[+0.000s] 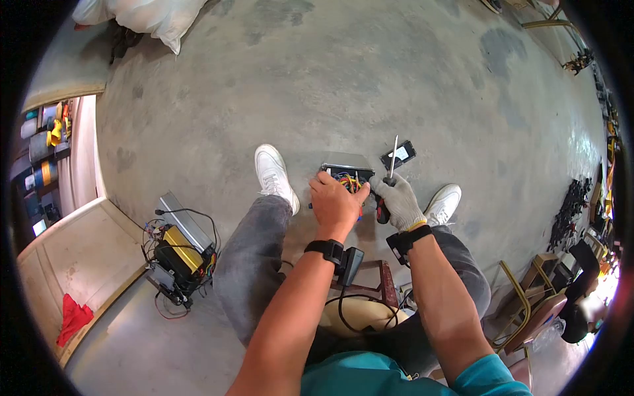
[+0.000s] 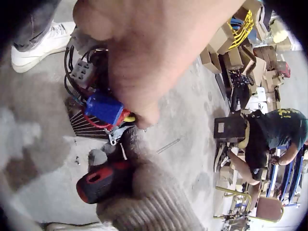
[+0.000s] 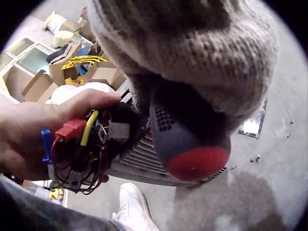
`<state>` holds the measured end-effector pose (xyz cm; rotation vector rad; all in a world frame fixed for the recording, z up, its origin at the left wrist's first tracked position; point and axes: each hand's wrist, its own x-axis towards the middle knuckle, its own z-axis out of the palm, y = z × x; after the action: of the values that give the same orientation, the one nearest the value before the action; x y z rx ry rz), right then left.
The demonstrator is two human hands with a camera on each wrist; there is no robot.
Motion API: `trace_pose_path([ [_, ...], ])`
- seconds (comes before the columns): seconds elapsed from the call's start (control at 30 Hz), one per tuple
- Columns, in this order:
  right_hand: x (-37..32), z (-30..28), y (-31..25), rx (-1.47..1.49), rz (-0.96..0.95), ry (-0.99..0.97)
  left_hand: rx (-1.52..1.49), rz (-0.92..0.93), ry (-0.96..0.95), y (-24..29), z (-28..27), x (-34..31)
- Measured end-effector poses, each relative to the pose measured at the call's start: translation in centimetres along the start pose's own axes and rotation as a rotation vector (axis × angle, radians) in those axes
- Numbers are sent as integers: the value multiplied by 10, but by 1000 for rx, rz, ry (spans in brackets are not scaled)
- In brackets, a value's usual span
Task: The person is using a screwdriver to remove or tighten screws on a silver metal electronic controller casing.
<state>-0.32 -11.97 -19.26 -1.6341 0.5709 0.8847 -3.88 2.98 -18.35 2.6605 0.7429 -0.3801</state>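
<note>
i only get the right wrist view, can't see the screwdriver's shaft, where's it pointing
Observer: In the head view, the shaft of the screwdriver points away from the person, to the right of the wired box, not into it.
Operator: ok, any other wired gear about
Observer: Yes, a second wired unit with a yellow block stands out past the person's left leg, and a dark cable loops beside that block.

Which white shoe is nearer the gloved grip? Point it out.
The right shoe: it stands just beyond the gloved right grip, which holds the screwdriver. The left shoe is farther off, past the bare left grip.
</note>
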Motion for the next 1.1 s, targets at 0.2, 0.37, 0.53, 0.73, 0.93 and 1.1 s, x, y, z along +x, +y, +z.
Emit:
trace_pose_path([
  [0.2,-1,4,4,-94,-38,78,-173,-29,-79,0,-3,0],
  [0.37,-6,13,-5,-82,-2,110,-195,-24,-98,-2,-9,2],
  [0.53,-7,16,-10,-182,-8,150,-261,-69,-107,-3,-9,1],
  [0.73,-3,15,-7,-179,-10,144,-294,-133,-102,-2,-8,1],
  [0.93,-7,17,-13,-167,20,148,-222,-125,-107,-2,-10,2],
  [1.1,-6,18,-9,-117,34,147,-191,-120,-100,-3,-7,2],
])
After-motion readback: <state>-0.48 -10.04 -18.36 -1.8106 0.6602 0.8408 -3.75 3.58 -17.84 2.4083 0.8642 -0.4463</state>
